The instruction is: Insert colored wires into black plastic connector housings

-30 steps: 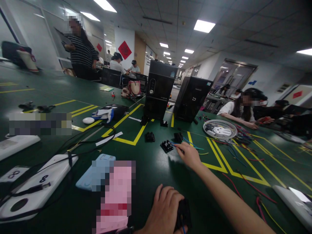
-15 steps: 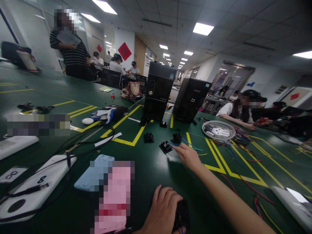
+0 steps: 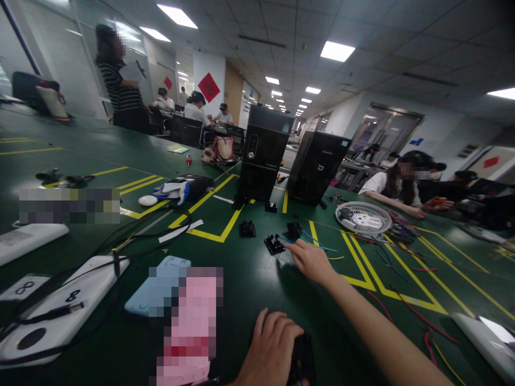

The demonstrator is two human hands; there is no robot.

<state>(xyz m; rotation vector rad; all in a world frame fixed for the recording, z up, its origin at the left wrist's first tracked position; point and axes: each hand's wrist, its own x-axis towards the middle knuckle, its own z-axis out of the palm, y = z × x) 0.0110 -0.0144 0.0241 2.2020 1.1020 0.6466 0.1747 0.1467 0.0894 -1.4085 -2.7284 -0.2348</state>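
Note:
My left hand sits at the bottom of the view, its fingers wrapped over a black connector block with a blue wire coming out below. My right hand reaches out across the green bench mat, fingertips just beside a black multi-pin connector. A second black connector lies just beyond, trailing blue and green wires past my fingers. Nothing is visibly held in my right hand.
Two black PC towers stand ahead, with small black connectors near them. Loose coloured wires and a round white fan grille lie right. White boards and cables lie left. A co-worker sits at the right.
The view has shifted slightly as my head moved. My right hand sits a little closer to the connector. The standing person at the far left has turned and lowered the papers.

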